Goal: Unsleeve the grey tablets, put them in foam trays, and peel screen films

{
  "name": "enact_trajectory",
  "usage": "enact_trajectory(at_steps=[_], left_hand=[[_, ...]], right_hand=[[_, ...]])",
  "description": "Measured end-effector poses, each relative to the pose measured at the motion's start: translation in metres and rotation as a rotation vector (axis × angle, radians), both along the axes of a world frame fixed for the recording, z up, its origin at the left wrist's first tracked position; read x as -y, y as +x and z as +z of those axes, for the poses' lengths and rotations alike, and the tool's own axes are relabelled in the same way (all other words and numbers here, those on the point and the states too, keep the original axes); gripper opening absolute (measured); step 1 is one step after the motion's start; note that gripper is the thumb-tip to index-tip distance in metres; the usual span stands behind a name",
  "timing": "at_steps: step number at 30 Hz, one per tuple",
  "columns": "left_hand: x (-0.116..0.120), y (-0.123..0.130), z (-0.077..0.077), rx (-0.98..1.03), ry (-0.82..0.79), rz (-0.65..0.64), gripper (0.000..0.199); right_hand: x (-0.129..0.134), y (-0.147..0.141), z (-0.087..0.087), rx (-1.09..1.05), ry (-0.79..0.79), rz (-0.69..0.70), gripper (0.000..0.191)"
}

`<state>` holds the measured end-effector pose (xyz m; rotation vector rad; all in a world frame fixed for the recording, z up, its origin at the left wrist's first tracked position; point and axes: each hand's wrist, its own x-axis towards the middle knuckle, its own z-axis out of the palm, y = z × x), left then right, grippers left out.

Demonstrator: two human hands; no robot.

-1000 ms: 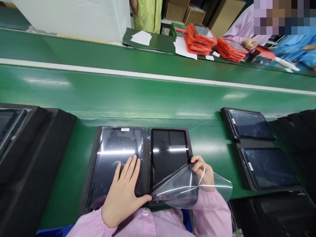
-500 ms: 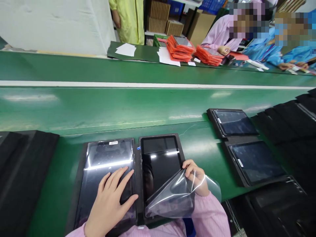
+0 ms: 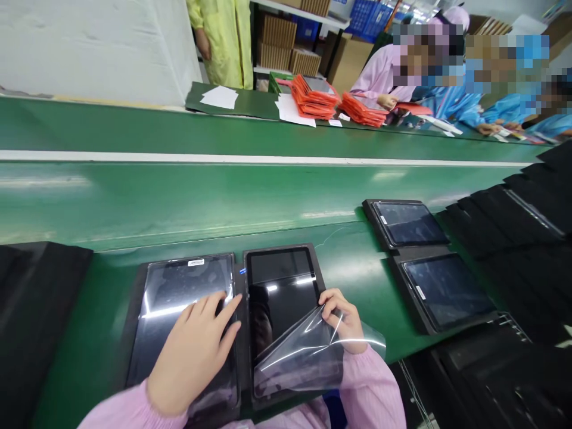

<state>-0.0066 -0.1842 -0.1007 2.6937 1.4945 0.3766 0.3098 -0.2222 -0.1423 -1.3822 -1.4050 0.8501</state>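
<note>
My right hand [image 3: 343,319] pinches the upper edge of a clear protective film [image 3: 299,360], which is folded back over the lower part of a tablet [image 3: 281,268]. The tablet's upper screen is bare, dark and glossy. It lies in a black foam tray [image 3: 318,271]. To its left, a second tablet [image 3: 172,283] carries a small white label near its top edge. My left hand [image 3: 194,345] lies over that tablet with fingers spread, its fingertips near the right edge, and hides part of the screen.
Two more labelled tablets [image 3: 409,223] lie in black foam on the right of the green bench [image 3: 353,262]. Black foam trays are stacked at the far right [image 3: 513,220] and left [image 3: 40,322]. Across the bench, people work beside a pile of orange-red sleeves [image 3: 313,98].
The view has shifted slightly, moving the scene to the left. My left hand's fingers have bent a little over the left tablet. My right hand still holds the folded film.
</note>
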Motion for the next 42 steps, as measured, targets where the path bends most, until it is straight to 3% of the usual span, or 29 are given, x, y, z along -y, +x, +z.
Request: enact_trajectory(at_steps=[5, 9, 19, 24, 29, 33, 42], left_hand=[[-0.068, 0.046, 0.010, -0.013, 0.042, -0.085, 0.045], [-0.088, 0.065, 0.004, 0.002, 0.064, -0.105, 0.042], [-0.091, 0.062, -0.012, -0.029, -0.010, 0.052, 0.066], [-0.074, 0.056, -0.007, -0.022, 0.065, 0.018, 0.054], [-0.077, 0.061, -0.002, -0.006, -0.010, -0.039, 0.048], [-0.084, 0.063, -0.003, 0.003, -0.031, -0.061, 0.052], [-0.068, 0.064, -0.011, 0.027, 0.036, -0.018, 0.048]], right_hand=[[0.000, 0.000, 0.002, 0.008, 0.007, 0.008, 0.017], [0.001, -0.001, 0.000, 0.005, 0.009, 0.000, 0.017], [0.002, 0.000, -0.005, 0.005, 0.014, -0.007, 0.017], [0.002, -0.002, -0.005, -0.001, 0.040, -0.005, 0.015], [0.000, -0.002, -0.004, 0.007, 0.056, -0.002, 0.017], [-0.001, -0.002, -0.005, 0.010, 0.063, -0.008, 0.019], [0.001, -0.004, -0.006, 0.000, 0.072, -0.006, 0.017]])
